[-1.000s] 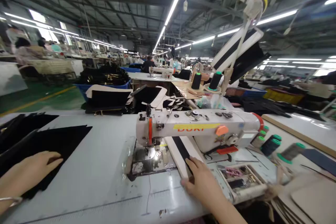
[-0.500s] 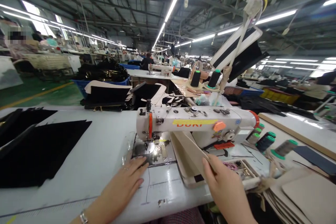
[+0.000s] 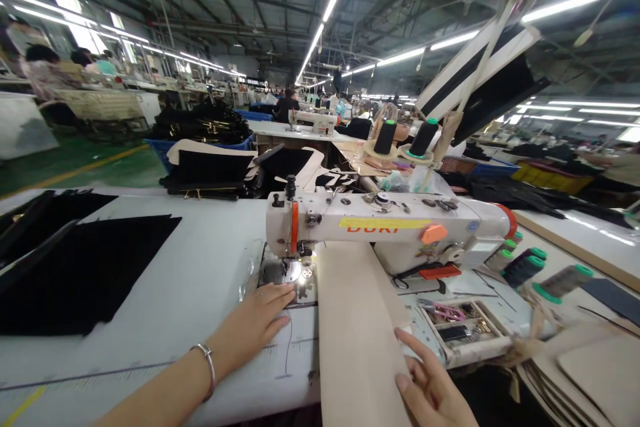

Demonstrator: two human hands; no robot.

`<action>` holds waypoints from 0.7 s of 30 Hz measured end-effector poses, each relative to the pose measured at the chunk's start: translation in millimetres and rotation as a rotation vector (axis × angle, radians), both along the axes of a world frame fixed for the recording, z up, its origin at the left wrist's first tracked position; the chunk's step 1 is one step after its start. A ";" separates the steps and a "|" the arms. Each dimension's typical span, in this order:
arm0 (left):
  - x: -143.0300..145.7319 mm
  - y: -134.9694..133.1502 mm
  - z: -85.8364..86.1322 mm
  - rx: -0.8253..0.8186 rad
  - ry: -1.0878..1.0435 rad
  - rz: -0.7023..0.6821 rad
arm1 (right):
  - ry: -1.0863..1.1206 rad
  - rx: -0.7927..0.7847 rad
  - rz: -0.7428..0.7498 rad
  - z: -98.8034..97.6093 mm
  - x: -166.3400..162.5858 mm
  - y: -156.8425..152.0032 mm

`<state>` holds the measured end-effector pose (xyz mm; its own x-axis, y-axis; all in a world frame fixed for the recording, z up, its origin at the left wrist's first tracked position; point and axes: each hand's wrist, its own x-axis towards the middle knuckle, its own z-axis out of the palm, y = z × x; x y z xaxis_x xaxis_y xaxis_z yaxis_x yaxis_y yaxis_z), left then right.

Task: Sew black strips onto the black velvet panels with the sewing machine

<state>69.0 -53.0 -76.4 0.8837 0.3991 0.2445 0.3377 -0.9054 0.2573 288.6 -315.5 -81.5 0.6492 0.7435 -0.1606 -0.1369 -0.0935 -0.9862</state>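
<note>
Beige stiff panel [image 3: 357, 320] lies flat on the white table [image 3: 190, 293], reaching from under the arm of the sewing machine [image 3: 385, 223] toward me and off the near table edge. Its long axis runs front to back, almost in line with my view, and its far end sits just right of the needle plate [image 3: 287, 273].

Head view, right side: my right hand [image 3: 433, 390] is at the panel's near right edge. The fingers [image 3: 417, 357] are spread and mostly straight, with the tips touching or just over the edge. The hand is open; I cannot tell whether the thumb is under the panel, so no firm grip can be confirmed. This is the nearer hand to the panel.

Head view, left side: my left hand [image 3: 255, 323] lies palm down on the table, fingers extended, tips touching the needle plate just below the presser foot. It holds nothing. A bracelet [image 3: 207, 367] is on that wrist. The panel's left edge lies just to the right of this hand, near but apart from it.

Head view, surroundings: black fabric pieces [image 3: 75, 267] are stacked well to the left on the table. A small tray [image 3: 460, 327] of tools sits just right of the panel. Thread spools with green caps [image 3: 525, 267] lie beyond the tray. Further beige panels [image 3: 585, 373] are stacked at the far right.
</note>
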 end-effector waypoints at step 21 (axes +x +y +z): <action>1.1 3.4 16.0 -0.009 -0.023 -0.130 | -1.330 -0.095 0.705 28.3 -34.4 195.6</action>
<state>70.1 -49.6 -60.4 0.9222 0.2841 0.2623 0.2118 -0.9387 0.2721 254.2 -119.9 -53.2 -0.1194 0.9771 0.1762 0.9247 0.1740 -0.3386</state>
